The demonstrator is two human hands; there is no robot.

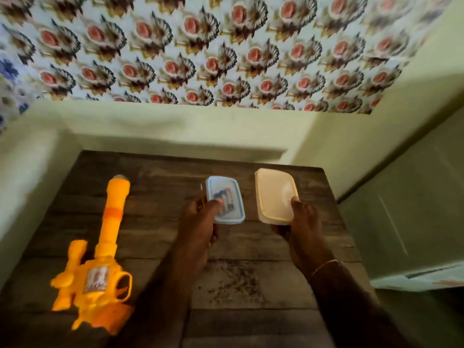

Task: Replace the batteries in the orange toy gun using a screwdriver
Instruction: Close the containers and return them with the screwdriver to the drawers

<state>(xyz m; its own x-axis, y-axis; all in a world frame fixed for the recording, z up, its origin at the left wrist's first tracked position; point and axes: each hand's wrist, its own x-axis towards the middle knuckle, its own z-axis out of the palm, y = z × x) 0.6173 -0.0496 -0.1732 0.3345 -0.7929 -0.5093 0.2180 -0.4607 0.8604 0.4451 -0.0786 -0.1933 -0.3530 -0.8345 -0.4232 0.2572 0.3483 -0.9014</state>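
The orange toy gun lies on the left of the wooden table, barrel pointing away from me. My left hand grips the near left corner of a small clear box with a blue rim; batteries show through its lid. A thin yellowish tool, probably the screwdriver, sticks out from the same hand, beside the box. My right hand holds the near edge of a cream plastic box, thumb on top. Both boxes sit over the table's far half.
The table stands against a pale yellow wall with patterned flowered covering above. A pale ledge runs along the left side. To the right of the table a light green surface drops away.
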